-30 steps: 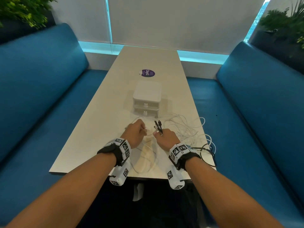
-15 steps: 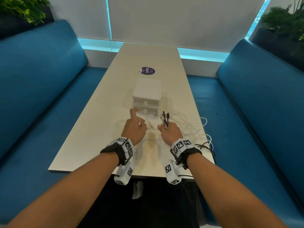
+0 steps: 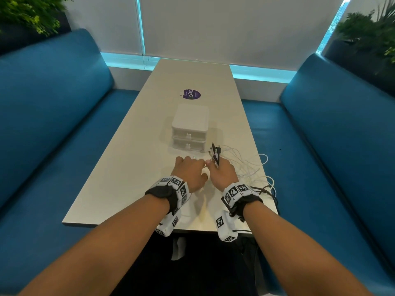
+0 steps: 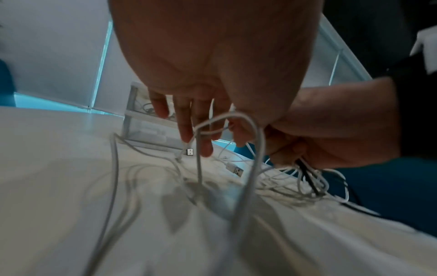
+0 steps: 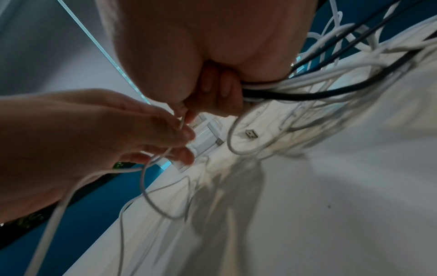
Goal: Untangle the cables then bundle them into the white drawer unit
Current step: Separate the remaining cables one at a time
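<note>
The white drawer unit (image 3: pixel 190 122) stands mid-table with both drawers closed. Just in front of it my right hand (image 3: pixel 221 173) grips a bundle of black and white cables (image 5: pixel 307 96), and their plug ends (image 3: pixel 214 153) stick up above the fist. My left hand (image 3: pixel 190 169) is close beside it and pinches a thin white cable (image 4: pixel 257 149) that loops down to the table. The rest of the tangled cables (image 3: pixel 250 167) trail to the right, over the table's edge. Loose USB plugs (image 4: pixel 235 169) lie on the tabletop.
The long white table (image 3: pixel 132 167) runs away from me between two blue benches (image 3: pixel 42 129) (image 3: pixel 342 146). A purple sticker (image 3: pixel 190 94) lies beyond the drawer unit. Plants (image 3: pixel 27 16) stand behind both benches.
Half a second ago my left index finger pointed at the drawer unit. That hand has since come back beside the right hand and taken a white cable. The right hand still holds its bundle.
</note>
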Tool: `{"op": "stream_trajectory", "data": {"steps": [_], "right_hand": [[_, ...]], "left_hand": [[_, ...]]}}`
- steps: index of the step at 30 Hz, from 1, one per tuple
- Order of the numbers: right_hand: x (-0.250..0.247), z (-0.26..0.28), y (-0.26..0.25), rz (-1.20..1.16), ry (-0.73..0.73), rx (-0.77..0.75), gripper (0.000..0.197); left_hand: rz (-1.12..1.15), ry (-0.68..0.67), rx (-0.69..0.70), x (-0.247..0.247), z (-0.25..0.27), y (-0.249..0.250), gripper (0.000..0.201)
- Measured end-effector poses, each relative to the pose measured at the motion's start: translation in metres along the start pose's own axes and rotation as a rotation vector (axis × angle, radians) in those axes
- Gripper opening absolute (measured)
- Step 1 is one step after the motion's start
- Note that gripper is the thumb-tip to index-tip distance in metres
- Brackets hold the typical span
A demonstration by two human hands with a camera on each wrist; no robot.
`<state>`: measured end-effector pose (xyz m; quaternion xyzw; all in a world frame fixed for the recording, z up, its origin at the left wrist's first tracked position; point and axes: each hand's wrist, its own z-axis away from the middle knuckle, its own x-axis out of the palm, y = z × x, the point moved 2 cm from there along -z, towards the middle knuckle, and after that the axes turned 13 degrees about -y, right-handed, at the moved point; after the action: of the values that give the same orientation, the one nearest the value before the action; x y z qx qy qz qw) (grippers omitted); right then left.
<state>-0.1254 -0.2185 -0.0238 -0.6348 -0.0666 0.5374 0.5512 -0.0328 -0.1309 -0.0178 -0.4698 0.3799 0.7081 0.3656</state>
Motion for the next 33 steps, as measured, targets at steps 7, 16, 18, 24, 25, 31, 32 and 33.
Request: {"op": "stream_trajectory", "data": {"steps": [7,16,18,24,25,31,32,33], "right_hand": [[-0.013,-0.005,0.004,0.015,0.058,0.064,0.034],[-0.008,-0.006,0.008,0.114,-0.056,0.016,0.028],[-0.013,-0.007,0.016,0.245,-0.031,0.065,0.03],[-0.042,-0.014,0.035,0.242,0.079,0.136,0.034],[-0.039,-0.015,0.032,0.241,0.063,0.117,0.033],[-0.019,-0.011,0.022,0.154,-0.027,0.049,0.031],[-0.019,-0.009,0.022,0.13,-0.031,0.025,0.03],[-0.019,-0.007,0.021,0.11,-0.036,-0.003,0.027]], "left_hand": [[-0.33,-0.057,-0.076,-0.01,0.002,-0.012,0.029],[-0.338,-0.144,0.001,-0.002,0.005,-0.008,0.016],[-0.39,-0.181,-0.006,-0.006,0.008,-0.016,0.013],[-0.458,-0.224,-0.072,-0.019,0.02,-0.06,0.028],[-0.492,-0.217,-0.056,-0.018,0.021,-0.056,0.031],[-0.421,-0.162,0.078,-0.011,0.018,-0.016,0.034],[-0.406,-0.197,0.063,-0.009,0.017,-0.014,0.032],[-0.383,-0.225,0.035,-0.007,0.017,-0.013,0.029]]}}
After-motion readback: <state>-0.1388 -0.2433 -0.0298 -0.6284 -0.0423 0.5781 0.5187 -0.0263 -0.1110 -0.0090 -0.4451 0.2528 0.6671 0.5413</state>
